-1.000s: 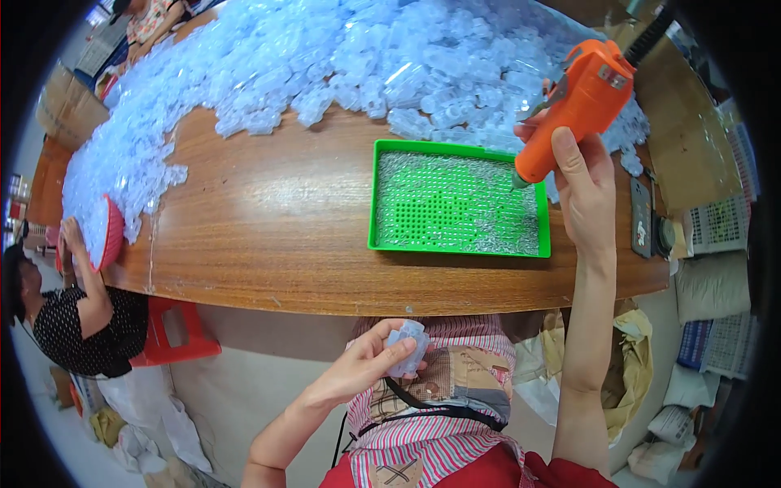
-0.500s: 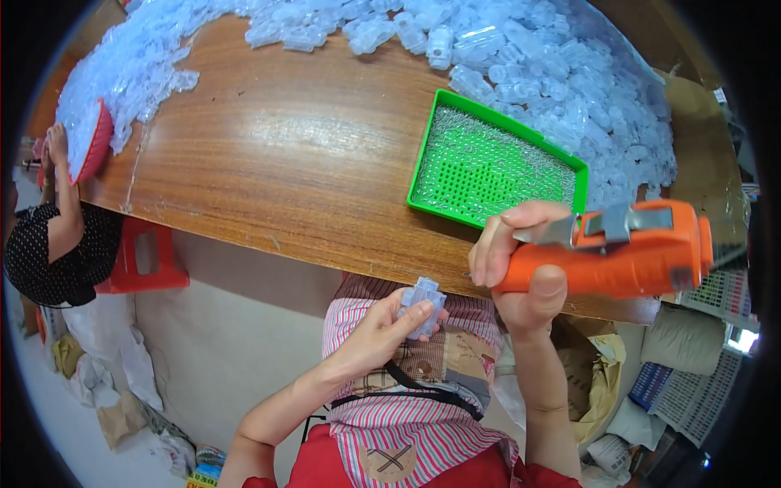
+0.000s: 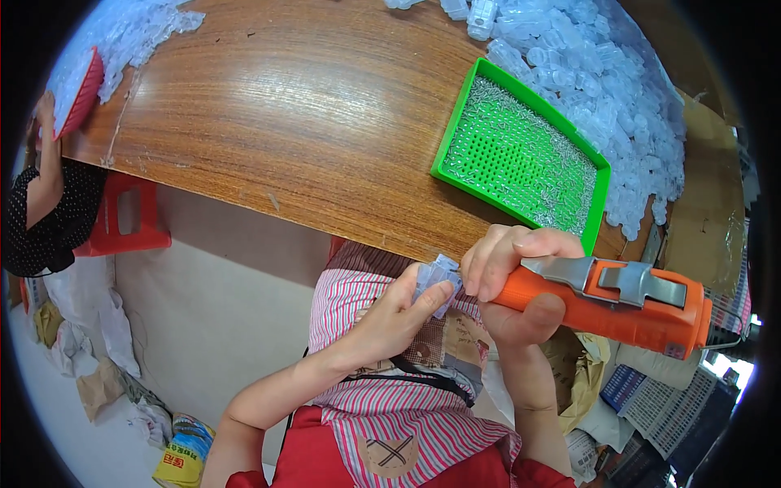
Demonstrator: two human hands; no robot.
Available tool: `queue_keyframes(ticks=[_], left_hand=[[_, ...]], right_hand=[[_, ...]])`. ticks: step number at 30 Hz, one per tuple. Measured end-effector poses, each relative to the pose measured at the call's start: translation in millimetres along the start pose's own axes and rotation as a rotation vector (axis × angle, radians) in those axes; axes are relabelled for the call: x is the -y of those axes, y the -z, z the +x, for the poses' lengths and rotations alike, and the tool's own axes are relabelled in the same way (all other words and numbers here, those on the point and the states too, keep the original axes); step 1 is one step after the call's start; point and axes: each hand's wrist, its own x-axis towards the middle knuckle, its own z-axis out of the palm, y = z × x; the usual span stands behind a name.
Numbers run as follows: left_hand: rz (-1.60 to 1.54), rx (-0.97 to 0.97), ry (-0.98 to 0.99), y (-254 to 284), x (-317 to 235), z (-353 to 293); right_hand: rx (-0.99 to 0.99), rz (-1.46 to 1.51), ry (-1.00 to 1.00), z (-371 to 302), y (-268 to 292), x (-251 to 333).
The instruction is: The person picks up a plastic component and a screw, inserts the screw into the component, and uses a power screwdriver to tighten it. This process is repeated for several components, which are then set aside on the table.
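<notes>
In my left hand (image 3: pixel 400 313) is a clear, bluish plastic part (image 3: pixel 439 281), pinched between thumb and fingers above my apron. My right hand (image 3: pixel 521 268) is wrapped round an orange electric screwdriver (image 3: pixel 618 305) with a metal lever on top. The front end of the screwdriver points left at the plastic part, close beside it; my fingers hide the tip, so I cannot tell whether it touches. Just beyond my right hand, a green tray (image 3: pixel 598 203) with a perforated bottom holds many small silvery screws (image 3: pixel 521 114).
A wooden table (image 3: pixel 285 106) spreads ahead, with a heap of clear plastic parts (image 3: pixel 602 106) at the far right and another pile (image 3: pixel 154 28) at far left. A co-worker's arm (image 3: pixel 47 163) reaches to a red basket (image 3: pixel 81 102). A red stool (image 3: pixel 130 215) stands below.
My two hands have come together, bringing the plastic part and the screwdriver's front end close. The screwdriver has tilted, its rear now lower. The view has shifted slightly.
</notes>
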Motion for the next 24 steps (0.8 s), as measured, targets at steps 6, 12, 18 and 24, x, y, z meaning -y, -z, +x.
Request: queue_keyframes(ticks=[6,12,18,24], left_hand=[[-0.008,-0.026,-0.116,-1.0,12.3,2.6],[0.003,-0.033,-0.109,-1.1,11.3,0.8],[-0.011,-0.033,-0.093,0.8,9.7,1.3],[-0.053,-0.081,-0.023,4.3,12.4,4.6]], right_hand=[[0.061,-0.042,0.088,1.5,-0.7,-10.4],[0.028,-0.056,0.148,-2.5,-9.5,-16.0],[0.153,-0.081,0.105,2.0,-2.3,-15.6],[-0.031,0.079,0.042,5.0,0.5,-16.4]])
